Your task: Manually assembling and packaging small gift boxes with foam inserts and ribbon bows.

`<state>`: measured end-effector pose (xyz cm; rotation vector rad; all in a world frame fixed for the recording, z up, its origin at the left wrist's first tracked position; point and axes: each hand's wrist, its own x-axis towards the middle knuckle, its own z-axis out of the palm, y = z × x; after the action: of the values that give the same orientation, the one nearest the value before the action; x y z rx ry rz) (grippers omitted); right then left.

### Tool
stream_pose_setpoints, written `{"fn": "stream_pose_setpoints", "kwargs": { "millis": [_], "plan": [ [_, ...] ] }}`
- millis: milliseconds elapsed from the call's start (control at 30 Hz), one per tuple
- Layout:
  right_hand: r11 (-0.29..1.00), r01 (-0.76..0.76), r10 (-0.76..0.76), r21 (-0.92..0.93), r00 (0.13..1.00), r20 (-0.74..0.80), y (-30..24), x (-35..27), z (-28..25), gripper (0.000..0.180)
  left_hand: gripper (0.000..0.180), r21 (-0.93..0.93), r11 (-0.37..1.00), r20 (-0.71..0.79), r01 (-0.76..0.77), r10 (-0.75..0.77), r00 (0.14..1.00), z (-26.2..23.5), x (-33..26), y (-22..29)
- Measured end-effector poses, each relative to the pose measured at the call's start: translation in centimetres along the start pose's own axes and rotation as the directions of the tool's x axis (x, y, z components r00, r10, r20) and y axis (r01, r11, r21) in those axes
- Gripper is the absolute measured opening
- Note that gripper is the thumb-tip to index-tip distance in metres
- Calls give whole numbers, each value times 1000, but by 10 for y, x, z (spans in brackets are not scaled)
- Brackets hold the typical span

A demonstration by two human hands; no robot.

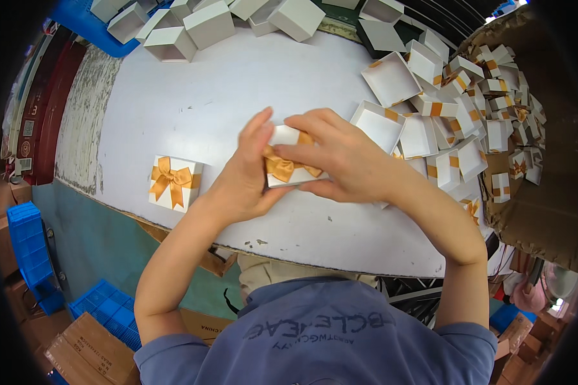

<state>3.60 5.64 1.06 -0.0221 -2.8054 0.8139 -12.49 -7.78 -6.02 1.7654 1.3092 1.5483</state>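
Gold ribbon crosses the small white gift box (289, 165) held at the centre of the frame, just above the white table (237, 96). The left hand (244, 176) is clamped on its left side, thumb and fingers wrapped around the edge, while the right hand (340, 157) closes over the top and right side, fingertips pinching near the bow. It looks like light, stiff cardboard that would dent if squeezed (the satin bow would crush sooner), so the flat side walls seem the safest places to grip.

A finished box with a gold bow (175, 183) sits at left of centre. Open white lids and bases (392, 77) are scattered across the upper right, beside a cardboard carton of ribboned boxes (501, 96). Plain white boxes (199, 22) crowd the upper edge, and blue plastic crates (29, 244) stand at lower left.
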Motion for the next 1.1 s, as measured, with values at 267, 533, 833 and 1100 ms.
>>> {"fn": "stream_pose_setpoints", "kwargs": {
  "millis": [267, 533, 833, 1100],
  "plan": [
    [982, -96, 102, -160, 994, 30, -9, -27, 29, 80, 82, 687, 720, 308, -98, -167, 937, -7, 16, 23],
    [839, -300, 323, -454, 946, -29, 21, -77, -18, 67, 73, 915, 374, 69, 152, -516, 854, -92, -11, 67],
    [421, -625, 386, -657, 779, -494, 118, 26, -78, 42, 53, 997, -16, 67, -72, -206, 976, -166, 99, -33],
    [670, -382, -156, -636, 766, -624, 75, 10, -79, 9, 61, 723, 684, 335, -95, -227, 914, -88, 53, -10]
  ]
}}
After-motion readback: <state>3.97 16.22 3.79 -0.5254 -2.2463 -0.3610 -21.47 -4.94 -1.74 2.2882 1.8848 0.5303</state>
